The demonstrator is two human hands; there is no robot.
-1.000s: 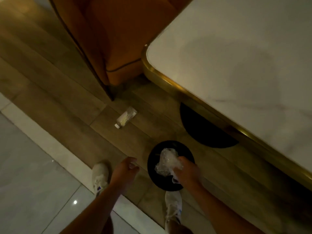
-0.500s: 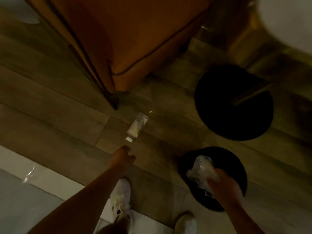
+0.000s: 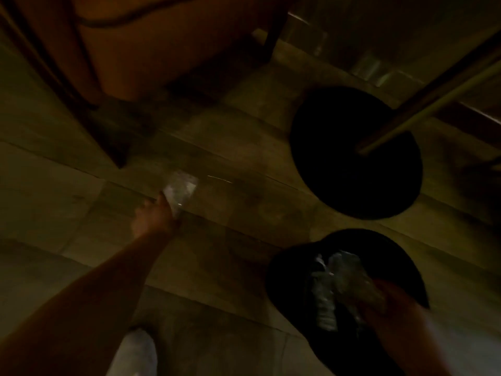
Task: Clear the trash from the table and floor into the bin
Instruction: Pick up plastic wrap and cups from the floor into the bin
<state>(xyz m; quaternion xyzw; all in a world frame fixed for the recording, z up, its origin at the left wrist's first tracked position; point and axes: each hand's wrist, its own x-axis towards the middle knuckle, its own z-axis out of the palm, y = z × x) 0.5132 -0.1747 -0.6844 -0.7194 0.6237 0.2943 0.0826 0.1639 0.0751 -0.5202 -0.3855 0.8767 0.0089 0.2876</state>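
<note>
The view is dark and blurred. A clear plastic bottle lies on the wooden floor, and my left hand has its fingers closed around the bottle's near end. At the lower right stands a round black bin. My right hand is over the bin's mouth, holding a crumpled clear plastic wrapper. More pale trash shows inside the bin.
An orange armchair with a dark leg stands at the upper left. The table's round black base and slanted brass pole sit right of the bottle. My white shoe is at the bottom.
I have bent lower toward the floor. My left hand reached forward from short of the bottle cap and now grips the bottle. My right hand stays over the bin with the wrapper.
</note>
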